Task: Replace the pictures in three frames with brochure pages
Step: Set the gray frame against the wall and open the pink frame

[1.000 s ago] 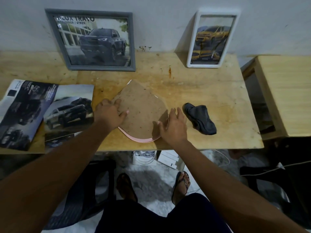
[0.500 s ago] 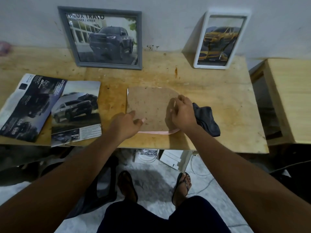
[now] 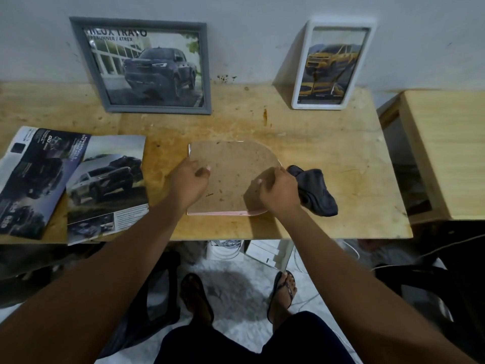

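Pink frame (image 3: 225, 213) lies face down on the counter (image 3: 328, 143), brown backing (image 3: 231, 174) up. Left hand (image 3: 187, 182) rests at the backing's left edge, right hand (image 3: 279, 191) at its right edge — fingers curled, grip not discernible. Cloth (image 3: 316, 191) just right; brochure (image 3: 105, 185) left. Grey frame (image 3: 147, 67) and white frame (image 3: 332, 64) lean against the wall.

Upper left: landscape frame (image 3: 154, 67) at back of table (image 3: 315, 132), leaning on wall. Upper right: portrait frame (image 3: 333, 64), same. Centre: face-down frame (image 3: 231, 174), left hand (image 3: 187, 182) on left edge, right hand (image 3: 279, 191) on right edge. Cloth (image 3: 315, 191) just right. Brochure pages (image 3: 105, 185) far left, overlapping. Side table (image 3: 446, 153) at right edge.
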